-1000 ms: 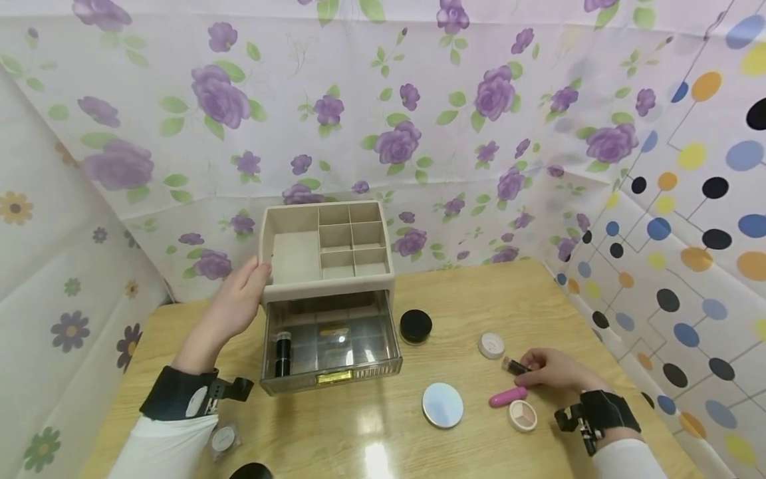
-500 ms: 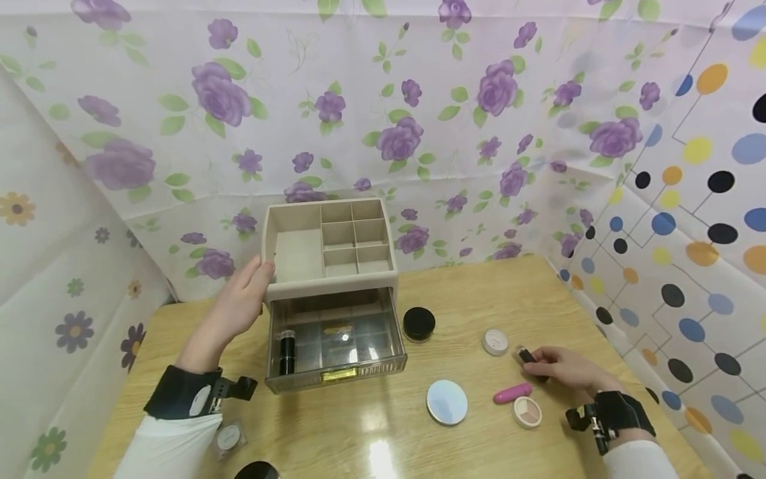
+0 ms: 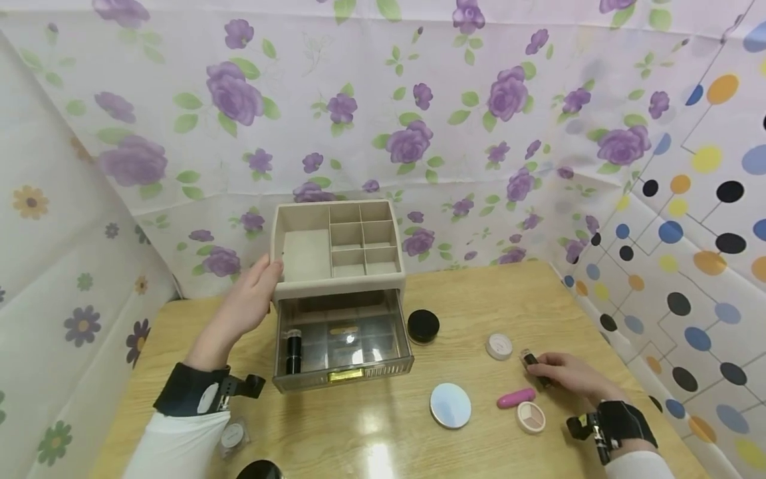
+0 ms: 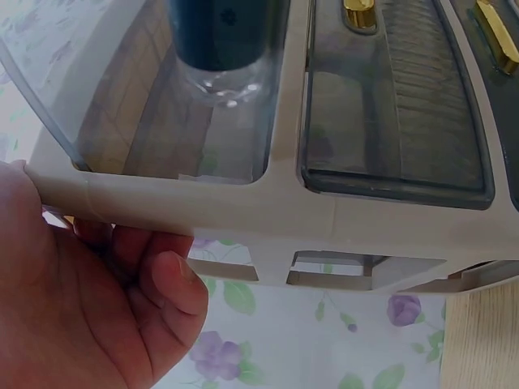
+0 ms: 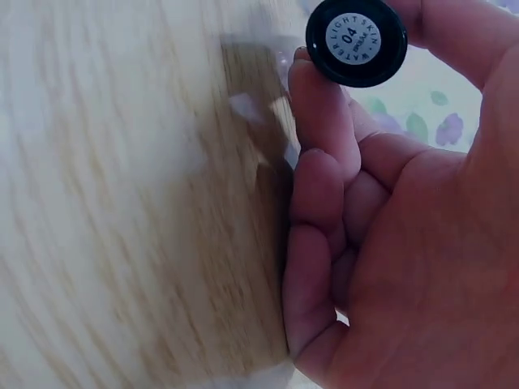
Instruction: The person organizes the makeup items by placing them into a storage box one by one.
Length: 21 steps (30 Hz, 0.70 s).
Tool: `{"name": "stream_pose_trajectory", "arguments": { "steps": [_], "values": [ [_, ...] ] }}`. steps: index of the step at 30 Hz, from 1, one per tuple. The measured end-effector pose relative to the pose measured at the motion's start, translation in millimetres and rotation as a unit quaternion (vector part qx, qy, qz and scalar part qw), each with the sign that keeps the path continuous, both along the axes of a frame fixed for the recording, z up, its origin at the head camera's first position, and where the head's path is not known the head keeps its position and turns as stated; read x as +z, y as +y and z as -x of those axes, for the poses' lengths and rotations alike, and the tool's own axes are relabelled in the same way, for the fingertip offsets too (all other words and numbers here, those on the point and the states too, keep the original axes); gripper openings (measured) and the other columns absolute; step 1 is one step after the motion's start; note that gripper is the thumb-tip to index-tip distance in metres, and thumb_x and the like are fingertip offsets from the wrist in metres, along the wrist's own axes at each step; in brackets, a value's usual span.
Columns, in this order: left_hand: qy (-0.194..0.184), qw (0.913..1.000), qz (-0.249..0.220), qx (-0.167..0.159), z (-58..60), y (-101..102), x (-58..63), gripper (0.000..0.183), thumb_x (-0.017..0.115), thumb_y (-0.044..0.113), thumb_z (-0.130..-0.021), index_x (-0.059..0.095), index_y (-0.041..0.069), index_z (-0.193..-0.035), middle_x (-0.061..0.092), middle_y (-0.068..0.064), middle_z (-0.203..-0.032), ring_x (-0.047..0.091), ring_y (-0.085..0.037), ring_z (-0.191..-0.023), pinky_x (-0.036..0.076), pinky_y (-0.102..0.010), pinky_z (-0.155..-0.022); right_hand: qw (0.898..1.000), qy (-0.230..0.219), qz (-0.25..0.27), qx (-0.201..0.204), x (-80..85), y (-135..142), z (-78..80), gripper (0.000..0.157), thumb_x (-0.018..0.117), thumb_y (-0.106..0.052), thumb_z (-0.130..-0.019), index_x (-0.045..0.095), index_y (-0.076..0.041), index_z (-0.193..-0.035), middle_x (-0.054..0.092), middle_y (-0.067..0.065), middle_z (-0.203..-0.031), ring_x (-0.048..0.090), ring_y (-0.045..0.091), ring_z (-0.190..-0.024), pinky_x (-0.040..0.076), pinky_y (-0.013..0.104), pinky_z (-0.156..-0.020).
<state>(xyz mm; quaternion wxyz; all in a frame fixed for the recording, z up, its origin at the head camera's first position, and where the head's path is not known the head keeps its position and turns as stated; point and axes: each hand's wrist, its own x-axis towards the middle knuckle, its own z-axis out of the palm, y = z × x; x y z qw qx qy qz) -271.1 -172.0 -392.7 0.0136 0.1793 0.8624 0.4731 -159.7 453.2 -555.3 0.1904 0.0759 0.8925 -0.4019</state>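
My left hand [image 3: 248,303] grips the left side of a beige makeup organizer [image 3: 335,287], its fingers curled at the rim in the left wrist view. The smoky clear drawer [image 3: 346,378] below is pulled out, with one black lipstick [image 3: 293,352] standing at its left. At the right of the table, my right hand [image 3: 571,376] pinches another black lipstick [image 3: 535,368] with a clear end, tilted low over the wood. Its round base label [image 5: 355,39] faces the right wrist camera. Near this hand lie a pink tube [image 3: 516,398], a three-colour palette [image 3: 530,417] and a small white round case [image 3: 499,346].
A black round jar [image 3: 423,326] sits right of the drawer, with a silvery round compact [image 3: 451,405] nearer the front. At front left are a small wrapped jar [image 3: 233,436] and a black round lid [image 3: 260,470]. Patterned cloth [image 3: 409,143] hangs behind the table.
My right hand has drawn the lipstick to the right, away from the white round case, turning it more upright. The left hand keeps its hold on the organizer. The head view has shifted slightly.
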Motion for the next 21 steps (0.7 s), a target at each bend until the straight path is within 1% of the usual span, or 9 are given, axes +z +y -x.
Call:
{"name": "stream_pose_trajectory", "arguments": {
  "steps": [6, 11, 14, 18, 21],
  "values": [
    [0.000, 1.0000, -0.003, -0.001, -0.6, 0.0, 1.6, 0.048, 0.025, 0.045, -0.118, 0.047, 0.002, -0.122, 0.049, -0.018, -0.096, 0.050, -0.030, -0.073, 0.048, -0.038, -0.064, 1.000, 0.002, 0.016, -0.018, -4.8, 1.3, -0.1, 0.037, 0.068, -0.043, -0.104, 0.067, -0.006, -0.107, 0.060, 0.005, -0.092, 0.053, 0.022, -0.087, 0.043, 0.033, -0.076],
    [0.000, 1.0000, 0.001, 0.002, -0.7, -0.4, 2.4, 0.050, 0.025, 0.046, -0.118, 0.047, 0.002, -0.124, 0.050, -0.018, -0.096, 0.051, -0.030, -0.075, 0.048, -0.039, -0.065, 0.999, -0.002, 0.022, -0.037, -6.2, 1.0, -1.1, 0.038, 0.067, -0.043, -0.105, 0.067, -0.006, -0.113, 0.057, 0.003, -0.089, 0.053, 0.021, -0.085, 0.043, 0.033, -0.075],
    [-0.002, 1.0000, 0.002, 0.003, -0.9, -1.1, 2.5, 0.051, 0.025, 0.047, -0.117, 0.048, 0.002, -0.127, 0.051, -0.018, -0.098, 0.051, -0.030, -0.075, 0.048, -0.038, -0.065, 0.998, -0.003, 0.033, -0.048, -6.9, 1.9, -2.4, 0.039, 0.065, -0.043, -0.107, 0.065, -0.004, -0.116, 0.058, 0.003, -0.094, 0.052, 0.021, -0.089, 0.043, 0.033, -0.077],
    [-0.008, 1.0000, 0.003, 0.003, -1.5, -1.5, 2.2, 0.052, 0.024, 0.049, -0.117, 0.047, 0.003, -0.128, 0.051, -0.019, -0.103, 0.051, -0.031, -0.078, 0.048, -0.039, -0.066, 0.997, 0.006, 0.047, -0.066, -7.4, 4.4, -6.2, 0.046, 0.061, -0.043, -0.109, 0.062, 0.000, -0.126, 0.059, 0.005, -0.103, 0.052, 0.021, -0.095, 0.044, 0.033, -0.081],
    [-0.012, 0.9999, 0.003, 0.000, -0.8, -1.0, 2.1, 0.055, 0.024, 0.050, -0.117, 0.047, 0.004, -0.133, 0.053, -0.020, -0.109, 0.053, -0.033, -0.082, 0.048, -0.040, -0.069, 0.995, 0.015, 0.046, -0.085, -5.7, 4.1, -9.6, 0.056, 0.059, -0.045, -0.110, 0.057, 0.004, -0.137, 0.059, 0.007, -0.105, 0.053, 0.021, -0.096, 0.046, 0.032, -0.082]
  ]
}}
